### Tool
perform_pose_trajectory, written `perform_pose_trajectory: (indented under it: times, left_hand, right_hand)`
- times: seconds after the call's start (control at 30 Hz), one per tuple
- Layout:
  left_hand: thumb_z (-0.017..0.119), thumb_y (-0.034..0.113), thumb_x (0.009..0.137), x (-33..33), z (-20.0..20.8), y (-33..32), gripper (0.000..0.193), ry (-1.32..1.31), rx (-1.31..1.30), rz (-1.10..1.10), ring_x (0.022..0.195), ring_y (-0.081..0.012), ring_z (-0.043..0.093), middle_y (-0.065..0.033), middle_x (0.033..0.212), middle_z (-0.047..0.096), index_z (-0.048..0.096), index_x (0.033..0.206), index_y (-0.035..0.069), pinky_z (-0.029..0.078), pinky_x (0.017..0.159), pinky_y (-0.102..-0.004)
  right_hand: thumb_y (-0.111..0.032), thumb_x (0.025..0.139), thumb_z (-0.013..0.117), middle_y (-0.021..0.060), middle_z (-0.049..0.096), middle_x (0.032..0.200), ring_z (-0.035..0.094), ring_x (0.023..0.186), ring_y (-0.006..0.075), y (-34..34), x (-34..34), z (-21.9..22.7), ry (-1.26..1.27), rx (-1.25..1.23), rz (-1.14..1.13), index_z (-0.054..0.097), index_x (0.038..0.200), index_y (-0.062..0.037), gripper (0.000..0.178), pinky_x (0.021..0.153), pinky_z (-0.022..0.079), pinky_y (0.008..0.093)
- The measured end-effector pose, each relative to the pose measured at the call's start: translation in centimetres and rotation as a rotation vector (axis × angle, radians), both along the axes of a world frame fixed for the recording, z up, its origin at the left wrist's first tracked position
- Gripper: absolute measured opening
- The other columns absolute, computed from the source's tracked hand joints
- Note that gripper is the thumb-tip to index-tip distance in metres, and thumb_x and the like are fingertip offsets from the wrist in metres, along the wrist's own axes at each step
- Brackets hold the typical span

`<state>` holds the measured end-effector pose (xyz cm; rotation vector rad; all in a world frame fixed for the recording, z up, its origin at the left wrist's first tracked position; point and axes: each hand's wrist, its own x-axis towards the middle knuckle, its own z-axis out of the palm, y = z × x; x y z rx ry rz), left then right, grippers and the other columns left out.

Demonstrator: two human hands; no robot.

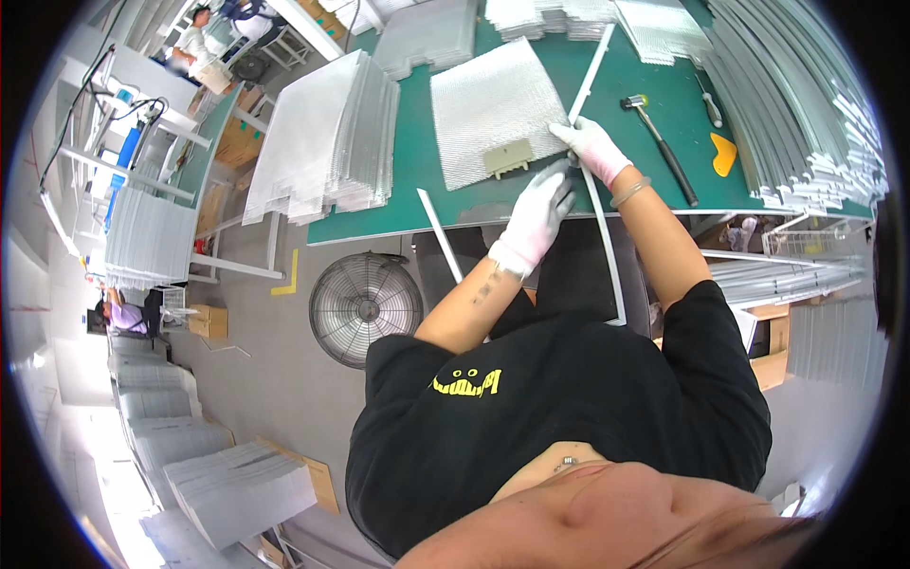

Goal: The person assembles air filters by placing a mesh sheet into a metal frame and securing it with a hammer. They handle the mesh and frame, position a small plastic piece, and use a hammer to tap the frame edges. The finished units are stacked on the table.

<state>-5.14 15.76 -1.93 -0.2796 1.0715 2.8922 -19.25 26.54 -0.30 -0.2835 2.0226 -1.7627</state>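
Observation:
My right hand [595,149], in a white glove, is closed round a thin white frame strip [590,81] over the table's front edge. Part of this strip runs away across the table, and another length comes down toward my lap. My left hand [537,216], also gloved, is just left and nearer, fingers curled toward the strip; what they hold, if anything, is hidden. Beyond my hands lies a silvery mesh sheet [488,100], with a small olive-grey plastic piece [509,158] on its near edge. A separate white strip [439,232] slants below the table edge, left of my left hand.
A hammer [664,152], a screwdriver [709,102] and a yellow scraper-like piece [723,154] lie right on the green table [412,142]. Mesh stacks [318,133] stand left, long strips [796,95] far right. A floor fan [367,310] stands lower left. Other people are farther off.

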Motion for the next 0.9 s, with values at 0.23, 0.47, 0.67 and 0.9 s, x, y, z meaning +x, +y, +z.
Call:
perform_pose_trajectory:
  times: [0.23,0.47,0.67,0.9]
  left_hand:
    - [0.044,0.029,0.103,2.7,-2.7,-20.0,0.039,-0.012,-1.39,0.411,0.109,-0.0312,0.057,-0.0185,0.118,0.063,0.059,0.118,-0.004,0.042,0.1,-0.0424]
    - [0.066,0.023,0.094,4.0,3.5,-16.4,0.043,0.214,-0.416,0.084,0.084,-0.0177,0.064,-0.0115,0.107,0.066,0.053,0.124,-0.005,0.054,0.086,-0.0337]
    - [0.071,0.01,0.089,6.2,7.5,-13.4,0.044,0.174,-0.743,0.344,0.085,-0.0168,0.067,-0.0115,0.102,0.069,0.054,0.124,-0.009,0.056,0.084,-0.0316]
    - [0.058,0.0,0.094,10.8,9.9,-10.4,0.066,0.335,-0.969,0.601,0.1,-0.0058,0.052,-0.0138,0.136,0.047,0.026,0.151,-0.004,0.045,0.08,-0.0182]
  right_hand:
    - [-0.019,0.095,0.064,-0.0046,0.052,0.076,0.044,0.055,0.004,0.6,1.7,-0.5,-0.247,-0.45,0.084,0.055,0.104,-0.0067,0.018,0.056,0.044,0.0225]
    - [-0.02,0.094,0.066,-0.0044,0.052,0.082,0.045,0.063,0.0037,2.5,3.7,2.0,-0.122,-0.414,0.064,0.054,0.114,-0.0057,0.027,0.061,0.045,0.0228]
    - [-0.018,0.094,0.066,-0.0025,0.055,0.084,0.046,0.065,0.0046,5.3,6.5,5.3,0.009,-0.503,0.061,0.056,0.119,-0.002,0.031,0.064,0.046,0.0244]
    - [-0.023,0.093,0.067,0.0006,0.06,0.078,0.054,0.067,0.0073,6.1,9.9,8.6,0.169,-0.406,0.134,0.059,0.11,0.0014,0.031,0.064,0.049,0.0241]
